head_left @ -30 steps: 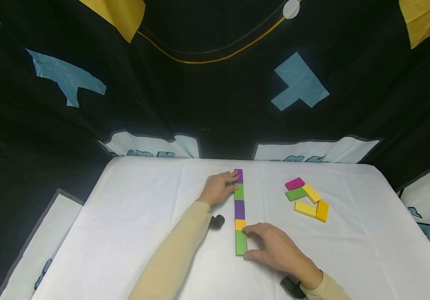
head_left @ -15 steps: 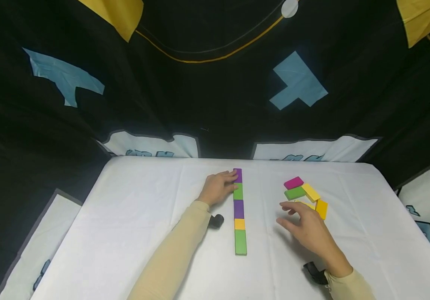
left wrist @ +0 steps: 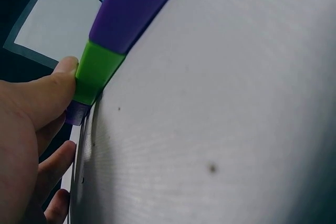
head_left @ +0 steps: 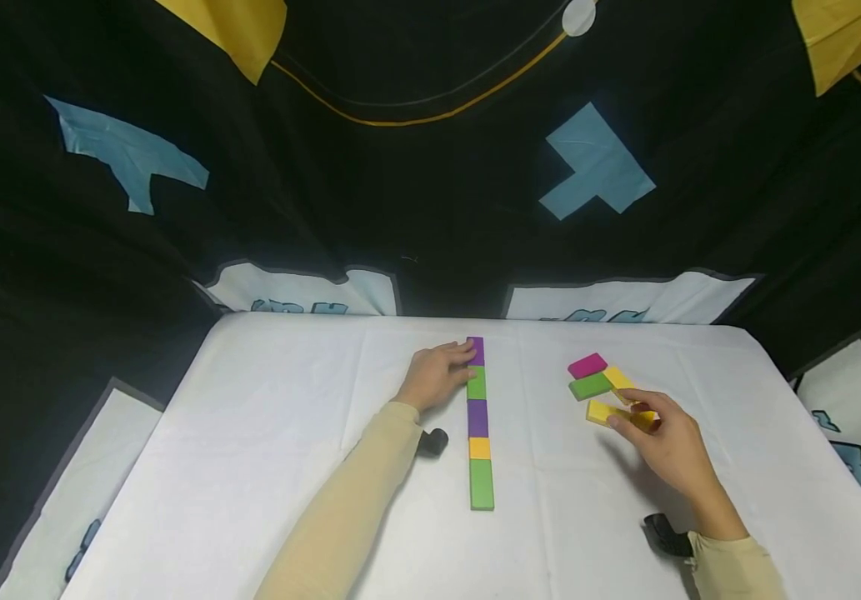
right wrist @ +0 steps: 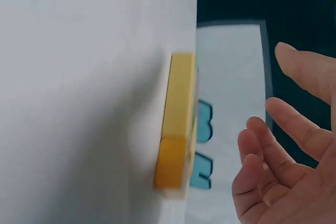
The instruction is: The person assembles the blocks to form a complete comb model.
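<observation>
A straight row of flat blocks lies on the table: a far purple block (head_left: 479, 353), a green one (head_left: 478, 387), a purple one (head_left: 478, 418), an orange one (head_left: 479, 448) and a near green one (head_left: 481, 486). At its far end my left hand (head_left: 433, 377) touches the row; in the left wrist view the thumb lies along the green block's side (left wrist: 97, 72). My right hand (head_left: 676, 440) hovers with spread fingers over a yellow block (head_left: 598, 412) and an orange-yellow block (right wrist: 171, 163), partly hiding both in the head view.
Behind the right hand lie a magenta block (head_left: 588, 365), a green block (head_left: 591, 386) and another yellow block (head_left: 618, 379). A white cloth covers the table (head_left: 287, 375). Beyond its back edge hangs a black curtain (head_left: 438, 217) with coloured patches.
My right hand has left the near end of the row and moved right and farther away, to above the loose yellow blocks. My left hand has stayed at the row's far end.
</observation>
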Demonstrator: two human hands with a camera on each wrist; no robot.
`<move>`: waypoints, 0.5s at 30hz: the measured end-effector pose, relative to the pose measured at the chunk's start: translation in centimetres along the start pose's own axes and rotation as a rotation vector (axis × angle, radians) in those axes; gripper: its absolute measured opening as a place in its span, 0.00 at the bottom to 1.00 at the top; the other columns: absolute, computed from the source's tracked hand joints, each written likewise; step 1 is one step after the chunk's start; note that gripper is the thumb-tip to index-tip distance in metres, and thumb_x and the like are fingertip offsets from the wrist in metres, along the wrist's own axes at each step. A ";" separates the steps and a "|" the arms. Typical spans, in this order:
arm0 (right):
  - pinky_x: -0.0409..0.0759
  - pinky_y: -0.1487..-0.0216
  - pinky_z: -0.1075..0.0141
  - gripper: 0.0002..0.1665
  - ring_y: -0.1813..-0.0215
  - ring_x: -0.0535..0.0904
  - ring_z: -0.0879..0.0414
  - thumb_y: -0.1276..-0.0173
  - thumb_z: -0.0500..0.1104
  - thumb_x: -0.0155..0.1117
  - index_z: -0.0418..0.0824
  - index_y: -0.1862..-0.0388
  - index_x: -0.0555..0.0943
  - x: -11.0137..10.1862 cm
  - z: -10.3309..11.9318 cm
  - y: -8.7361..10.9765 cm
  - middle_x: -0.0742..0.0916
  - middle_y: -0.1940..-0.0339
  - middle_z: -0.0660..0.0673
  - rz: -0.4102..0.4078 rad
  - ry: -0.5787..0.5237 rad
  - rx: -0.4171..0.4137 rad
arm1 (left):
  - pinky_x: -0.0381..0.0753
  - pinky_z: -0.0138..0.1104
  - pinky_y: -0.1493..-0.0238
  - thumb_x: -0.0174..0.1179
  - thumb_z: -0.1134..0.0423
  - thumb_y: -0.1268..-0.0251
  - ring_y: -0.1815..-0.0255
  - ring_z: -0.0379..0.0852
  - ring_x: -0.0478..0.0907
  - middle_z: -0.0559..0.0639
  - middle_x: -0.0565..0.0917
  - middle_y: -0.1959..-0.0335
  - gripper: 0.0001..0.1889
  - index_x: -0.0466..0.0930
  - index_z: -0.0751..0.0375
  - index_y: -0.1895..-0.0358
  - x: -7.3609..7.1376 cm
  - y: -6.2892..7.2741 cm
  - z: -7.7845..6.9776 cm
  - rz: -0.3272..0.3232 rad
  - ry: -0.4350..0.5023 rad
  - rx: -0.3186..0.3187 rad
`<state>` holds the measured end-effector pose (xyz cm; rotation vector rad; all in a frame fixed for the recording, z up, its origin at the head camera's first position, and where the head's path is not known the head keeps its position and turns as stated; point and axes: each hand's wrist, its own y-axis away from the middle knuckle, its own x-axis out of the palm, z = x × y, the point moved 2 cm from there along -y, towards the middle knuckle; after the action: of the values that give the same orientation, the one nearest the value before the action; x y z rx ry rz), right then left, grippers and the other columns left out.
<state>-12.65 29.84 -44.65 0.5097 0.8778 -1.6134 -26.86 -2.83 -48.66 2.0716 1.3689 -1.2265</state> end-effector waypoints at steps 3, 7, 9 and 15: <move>0.72 0.61 0.77 0.25 0.51 0.78 0.44 0.33 0.46 0.72 0.35 0.41 0.81 -0.4 -0.8 -0.2 0.84 0.47 0.34 -0.016 -0.010 0.042 | 0.62 0.47 0.25 0.63 0.54 0.30 0.26 0.50 0.68 0.42 0.73 0.29 0.22 0.79 0.53 0.35 0.0 0.0 0.0 -0.003 0.006 0.002; 0.72 0.62 0.75 0.28 0.48 0.78 0.43 0.31 0.50 0.70 0.35 0.38 0.80 -0.9 -1.7 -0.3 0.83 0.45 0.33 0.006 0.003 0.108 | 0.62 0.48 0.25 0.63 0.54 0.30 0.26 0.50 0.67 0.43 0.73 0.29 0.22 0.79 0.53 0.35 -0.1 0.1 0.0 0.002 0.009 -0.007; 0.73 0.61 0.75 0.29 0.47 0.78 0.42 0.31 0.51 0.69 0.35 0.37 0.79 -1.0 -2.2 -0.4 0.82 0.43 0.33 0.021 0.009 0.130 | 0.62 0.47 0.25 0.62 0.53 0.29 0.26 0.49 0.67 0.42 0.73 0.29 0.22 0.79 0.53 0.35 -0.1 0.1 0.0 0.008 0.007 -0.013; 0.76 0.62 0.74 0.37 0.45 0.77 0.40 0.32 0.54 0.70 0.33 0.33 0.74 -1.2 -3.4 -0.6 0.81 0.41 0.30 0.082 -0.001 0.200 | 0.62 0.47 0.25 0.62 0.54 0.29 0.26 0.49 0.67 0.42 0.73 0.29 0.22 0.79 0.53 0.35 0.0 0.0 0.1 0.001 -0.004 -0.006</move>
<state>-13.44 33.19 -45.72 0.6761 0.6887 -1.6347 -26.85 -2.91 -48.67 2.0650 1.3674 -1.2240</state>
